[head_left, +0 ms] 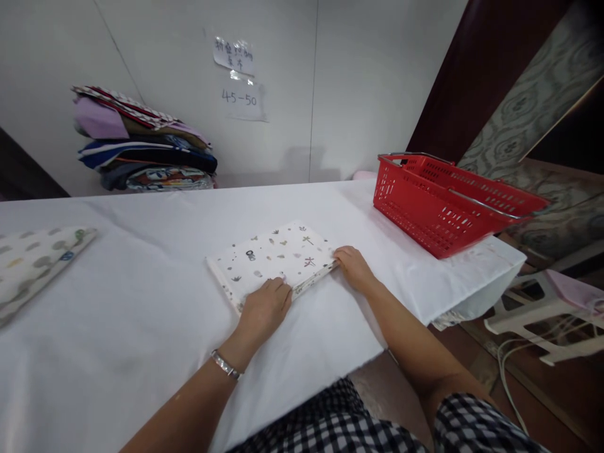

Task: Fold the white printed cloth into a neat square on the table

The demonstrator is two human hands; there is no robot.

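A white cloth point(280, 255) printed with small leaves, insects and other figures lies folded into a flat, layered rectangle on the table. At its near edge, my left hand point(267, 307) has bent fingers over the top layer and grips the fold; the thumb is mostly hidden. My right hand point(355, 269) pinches the right-hand corner, fingers on top of the layers. Further left, partly cut off by the frame, lies another folded white cloth point(40, 258) with grey-green spots, apart from both hands.
White sheeting covers the table point(141, 352). On its right end stands a red plastic basket point(448, 201) with metal handles. A stack of folded fabrics point(146, 141) sits by the back wall, left of handwritten paper signs point(243, 97). A white stool point(542, 314) stands beyond the right edge.
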